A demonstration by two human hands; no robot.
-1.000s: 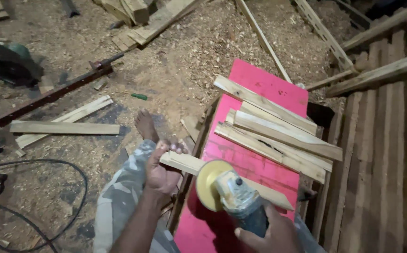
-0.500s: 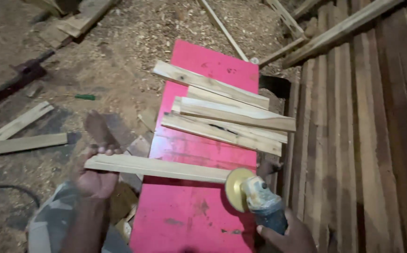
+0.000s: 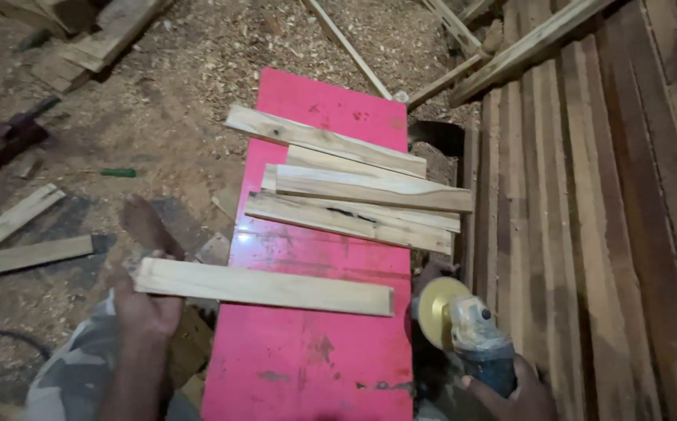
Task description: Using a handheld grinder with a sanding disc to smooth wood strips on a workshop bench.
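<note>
- Two hands working at the near end of a pink tabletop (image 3: 330,125): the left hand (image 3: 145,308) is closing around the left end of a pale wooden strip (image 3: 264,286), fingers wrapped over it; the right hand (image 3: 514,390) is gripping the body of an angle grinder (image 3: 471,335), its yellow disc (image 3: 434,310) facing the strip's right end.
- Strip is lying crosswise near the tabletop's near edge, its left end overhanging the left edge, its right end stopping just short of the right edge.
- Risk, as judged: the strip is being steadied at one end only, so disc contact could be kicking or pivoting it; nothing is clamping it.
- Risk: a bare foot (image 3: 147,226) is resting on the sawdust floor just beside the left edge, under the overhang.
- Four loose strips (image 3: 354,195) are lying stacked across the middle; vibration could be shifting them toward the right edge.
- Open room: bare pink surface between the held strip and the stack, and at the far end; long planks (image 3: 588,218) are crowding the right side.
</note>
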